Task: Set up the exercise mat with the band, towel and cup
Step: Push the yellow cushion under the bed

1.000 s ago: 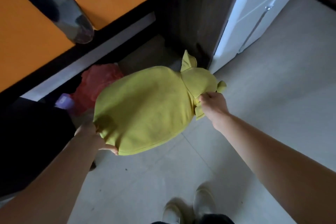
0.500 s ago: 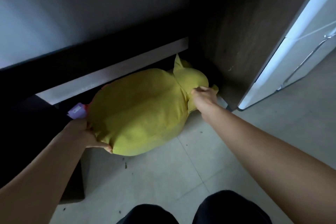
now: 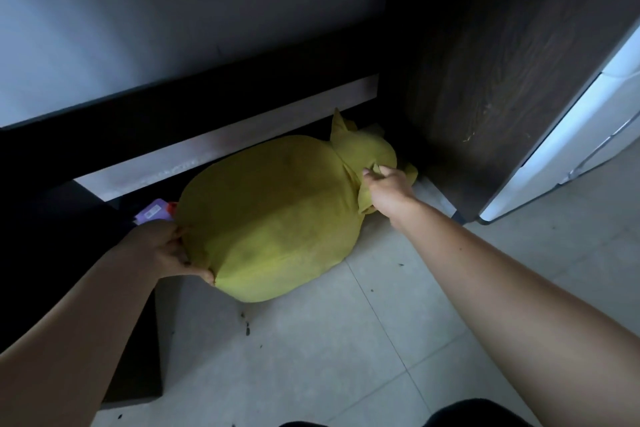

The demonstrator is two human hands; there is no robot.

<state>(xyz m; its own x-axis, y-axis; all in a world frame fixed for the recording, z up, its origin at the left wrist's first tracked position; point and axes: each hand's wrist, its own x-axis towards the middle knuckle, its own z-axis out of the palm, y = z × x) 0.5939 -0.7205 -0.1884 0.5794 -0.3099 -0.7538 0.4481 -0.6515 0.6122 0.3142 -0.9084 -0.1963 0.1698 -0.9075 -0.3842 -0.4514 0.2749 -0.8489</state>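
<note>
- Head view: yellow-green cloth bundle (image 3: 273,218), stuffed full and knotted at its far right end, low over the pale tiled floor (image 3: 398,322), at the dark gap under a wooden rail (image 3: 225,142).
- Left hand (image 3: 166,250): fingers closed, pinching the bundle's near-left edge.
- Right hand (image 3: 388,187): closed on the cloth at the knot.
- Purple packet (image 3: 154,213) just behind the bundle's left edge, partly hidden.
- Dark wood panel (image 3: 502,80) to the right, white cabinet (image 3: 571,149) beyond.
- Mat, band, cup: cannot tell where.

Dim, light from right (fisheye bend at edges), deep shadow upper left.
</note>
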